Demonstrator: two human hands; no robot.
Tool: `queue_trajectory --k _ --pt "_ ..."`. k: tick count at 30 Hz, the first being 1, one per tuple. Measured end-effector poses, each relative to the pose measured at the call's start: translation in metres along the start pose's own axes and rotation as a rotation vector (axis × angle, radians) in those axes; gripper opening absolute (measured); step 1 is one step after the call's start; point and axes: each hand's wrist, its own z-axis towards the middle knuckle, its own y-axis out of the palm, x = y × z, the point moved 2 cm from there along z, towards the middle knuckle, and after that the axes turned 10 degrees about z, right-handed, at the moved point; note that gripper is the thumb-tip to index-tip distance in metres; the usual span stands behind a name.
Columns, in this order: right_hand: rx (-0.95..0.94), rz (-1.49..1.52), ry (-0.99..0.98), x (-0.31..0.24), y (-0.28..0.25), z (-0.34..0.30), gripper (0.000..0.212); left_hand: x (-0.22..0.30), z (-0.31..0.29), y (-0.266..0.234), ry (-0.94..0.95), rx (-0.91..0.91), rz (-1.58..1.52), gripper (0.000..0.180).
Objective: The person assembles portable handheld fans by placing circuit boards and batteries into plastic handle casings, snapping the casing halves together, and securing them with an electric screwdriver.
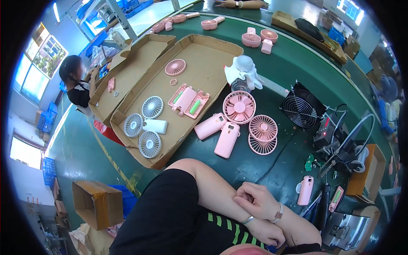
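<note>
My forearms are crossed at the table's near edge. My right hand (258,202) rests over my left forearm, its fingers curled loosely inward with nothing in them. Below it, my left hand (268,233) lies against my right forearm, fingers bent; the fingertips are partly hidden. Beyond my arms lie two pink fan handles (227,139), a pink fan head with blades (239,107) and two pink round grilles (262,128). A pink handle shell (305,190) stands apart on the right. Neither hand touches these parts.
A cardboard tray (204,46) holds white grilles (149,144) and opened pink housings (185,101). A black cooling fan (298,106) and a soldering stand (335,144) are at right. Finished-looking pink fans (251,40) sit on the green belt (293,68). Another person (76,80) works at left.
</note>
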Motion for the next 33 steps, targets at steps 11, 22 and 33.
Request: queue_trajectory --k 11,22,33 --pt "0.03 -0.111 0.128 0.001 -0.006 0.0 0.017 0.0 0.006 -0.003 -0.083 -0.034 -0.052 0.014" --pt "0.052 -0.031 0.198 0.004 -0.009 0.003 0.015 -0.004 0.01 -0.004 -0.05 -0.031 -0.185 0.015" --pt "0.096 0.01 0.204 0.007 -0.012 0.001 0.014 -0.007 0.015 -0.005 -0.032 -0.115 -0.319 0.021"
